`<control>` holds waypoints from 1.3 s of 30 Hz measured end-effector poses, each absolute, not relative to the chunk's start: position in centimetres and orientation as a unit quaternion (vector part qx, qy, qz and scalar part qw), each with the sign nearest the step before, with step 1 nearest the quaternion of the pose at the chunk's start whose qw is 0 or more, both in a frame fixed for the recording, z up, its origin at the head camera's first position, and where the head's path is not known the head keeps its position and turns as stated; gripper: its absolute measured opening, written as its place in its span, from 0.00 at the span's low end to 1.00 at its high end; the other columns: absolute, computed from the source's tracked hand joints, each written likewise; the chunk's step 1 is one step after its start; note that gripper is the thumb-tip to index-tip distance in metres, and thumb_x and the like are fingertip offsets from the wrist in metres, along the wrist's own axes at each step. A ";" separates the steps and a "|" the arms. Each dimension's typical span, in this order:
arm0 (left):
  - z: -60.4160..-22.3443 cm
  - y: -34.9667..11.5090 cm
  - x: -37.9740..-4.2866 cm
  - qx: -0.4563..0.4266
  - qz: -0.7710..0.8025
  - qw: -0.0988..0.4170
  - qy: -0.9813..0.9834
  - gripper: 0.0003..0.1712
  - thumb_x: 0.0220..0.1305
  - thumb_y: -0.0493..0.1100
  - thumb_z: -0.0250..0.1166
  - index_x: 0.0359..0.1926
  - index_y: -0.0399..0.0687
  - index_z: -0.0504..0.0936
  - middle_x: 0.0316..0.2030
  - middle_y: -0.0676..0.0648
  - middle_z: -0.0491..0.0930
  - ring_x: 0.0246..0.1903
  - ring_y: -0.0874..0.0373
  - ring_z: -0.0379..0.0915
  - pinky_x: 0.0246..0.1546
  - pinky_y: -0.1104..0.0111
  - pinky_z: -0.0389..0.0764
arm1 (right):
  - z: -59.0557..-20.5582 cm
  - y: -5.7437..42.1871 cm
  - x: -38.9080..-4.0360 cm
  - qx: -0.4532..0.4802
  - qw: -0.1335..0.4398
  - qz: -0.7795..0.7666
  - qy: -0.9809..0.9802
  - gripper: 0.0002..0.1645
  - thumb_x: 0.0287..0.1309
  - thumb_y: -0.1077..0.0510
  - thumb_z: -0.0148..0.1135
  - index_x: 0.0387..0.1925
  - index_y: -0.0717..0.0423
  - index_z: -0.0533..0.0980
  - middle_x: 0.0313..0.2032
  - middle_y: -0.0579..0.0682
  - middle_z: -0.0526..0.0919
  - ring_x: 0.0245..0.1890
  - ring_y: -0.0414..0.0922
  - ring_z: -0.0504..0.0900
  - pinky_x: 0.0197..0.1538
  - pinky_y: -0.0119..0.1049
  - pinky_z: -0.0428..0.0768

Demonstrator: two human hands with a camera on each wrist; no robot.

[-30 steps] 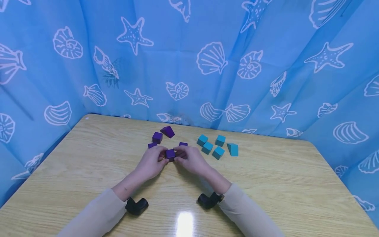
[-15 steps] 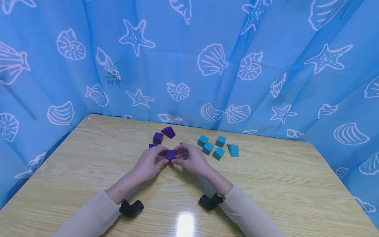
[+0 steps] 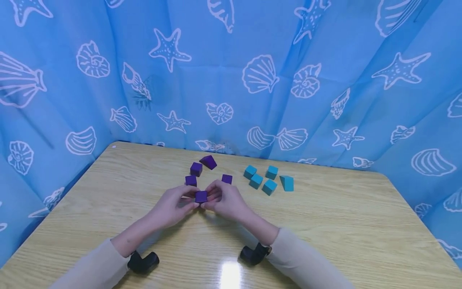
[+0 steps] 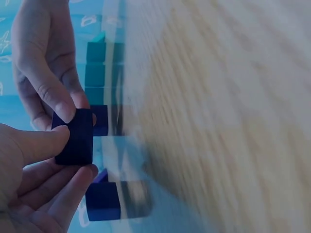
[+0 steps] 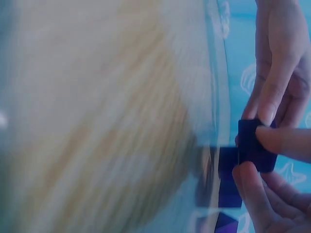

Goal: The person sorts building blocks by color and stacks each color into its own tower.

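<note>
Both hands pinch one purple block (image 3: 201, 196) between them over the near side of the purple group. My left hand (image 3: 172, 206) grips its left side and my right hand (image 3: 227, 202) its right side, thumbs toward me. In the left wrist view the block (image 4: 80, 141) is raised off the wood, thumbs pressing its near face. The right wrist view has the same block (image 5: 251, 145) between the fingertips. Just beyond the hands lie purple cubes, one on the left (image 3: 191, 181), one behind it (image 3: 196, 169) and one on the right (image 3: 227, 179).
A purple wedge-shaped block (image 3: 209, 161) lies at the back. To the right stand several teal cubes (image 3: 256, 181) and a teal wedge-shaped block (image 3: 287, 183). The wooden table (image 3: 343, 224) ends at a blue shell-print curtain (image 3: 223, 72).
Both hands have drawn the purple block toward me and slightly left. The right-hand purple cube shows more behind the fingers. The head view has shifted a little.
</note>
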State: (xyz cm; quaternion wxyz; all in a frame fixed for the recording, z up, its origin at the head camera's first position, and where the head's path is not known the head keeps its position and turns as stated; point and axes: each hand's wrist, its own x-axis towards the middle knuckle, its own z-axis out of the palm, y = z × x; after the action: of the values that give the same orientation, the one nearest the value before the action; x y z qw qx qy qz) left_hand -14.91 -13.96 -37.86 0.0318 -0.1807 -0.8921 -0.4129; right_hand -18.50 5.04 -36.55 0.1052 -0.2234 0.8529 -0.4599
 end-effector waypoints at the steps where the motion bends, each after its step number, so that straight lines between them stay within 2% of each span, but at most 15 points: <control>1: -37.9 -14.2 -14.8 -0.178 -0.415 0.032 -0.892 0.19 0.60 0.32 0.66 0.52 0.37 0.78 0.48 0.40 0.80 0.48 0.46 0.79 0.50 0.63 0.83 | -36.5 4.8 -18.3 -0.224 0.106 -0.459 0.853 0.19 0.47 0.63 0.73 0.41 0.61 0.76 0.36 0.54 0.85 0.35 0.44 0.84 0.40 0.30 0.84; 7: -37.8 -15.3 -14.0 -0.170 -0.431 0.030 -0.886 0.19 0.58 0.30 0.67 0.51 0.34 0.78 0.46 0.39 0.81 0.47 0.46 0.79 0.47 0.66 0.84 | -36.6 3.3 -17.8 -0.225 0.114 -0.450 0.857 0.18 0.45 0.65 0.74 0.38 0.60 0.76 0.34 0.53 0.84 0.32 0.42 0.83 0.37 0.28 0.83; 12: -37.7 -16.4 -13.7 -0.168 -0.458 -0.007 -0.873 0.18 0.57 0.30 0.67 0.49 0.34 0.79 0.46 0.38 0.81 0.47 0.46 0.80 0.46 0.70 0.84 | -36.9 2.3 -17.3 -0.225 0.124 -0.456 0.852 0.18 0.43 0.66 0.74 0.36 0.61 0.75 0.32 0.53 0.84 0.30 0.40 0.83 0.36 0.26 0.82; 19: -37.3 -18.8 -13.4 -0.168 -0.473 -0.054 -0.863 0.18 0.58 0.30 0.66 0.51 0.30 0.78 0.48 0.34 0.79 0.46 0.44 0.81 0.44 0.70 0.85 | -36.7 0.6 -16.6 -0.231 0.144 -0.458 0.846 0.17 0.45 0.65 0.74 0.37 0.61 0.75 0.34 0.54 0.85 0.32 0.41 0.84 0.37 0.26 0.82; 27: -37.3 -20.8 -13.2 -0.155 -0.472 -0.060 -0.866 0.19 0.57 0.29 0.66 0.52 0.30 0.78 0.50 0.33 0.78 0.48 0.42 0.80 0.45 0.69 0.84 | -36.5 -1.2 -16.6 -0.229 0.156 -0.456 0.846 0.17 0.46 0.65 0.74 0.36 0.59 0.75 0.33 0.51 0.85 0.30 0.36 0.83 0.36 0.24 0.81; 39: -37.6 -22.9 -13.5 -0.157 -0.428 -0.041 -0.889 0.19 0.56 0.33 0.68 0.50 0.33 0.79 0.48 0.36 0.81 0.46 0.45 0.80 0.48 0.61 0.83 | -36.3 -3.2 -16.8 -0.230 0.160 -0.444 0.851 0.15 0.45 0.65 0.74 0.35 0.60 0.76 0.31 0.50 0.85 0.29 0.35 0.82 0.36 0.24 0.81</control>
State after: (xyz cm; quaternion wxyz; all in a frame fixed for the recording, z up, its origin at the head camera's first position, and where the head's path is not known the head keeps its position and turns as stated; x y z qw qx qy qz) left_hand -13.47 -22.88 -37.58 -0.0412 -0.1566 -0.8894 -0.4276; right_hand -16.78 -3.19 -36.34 0.1598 -0.2299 0.8510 -0.4443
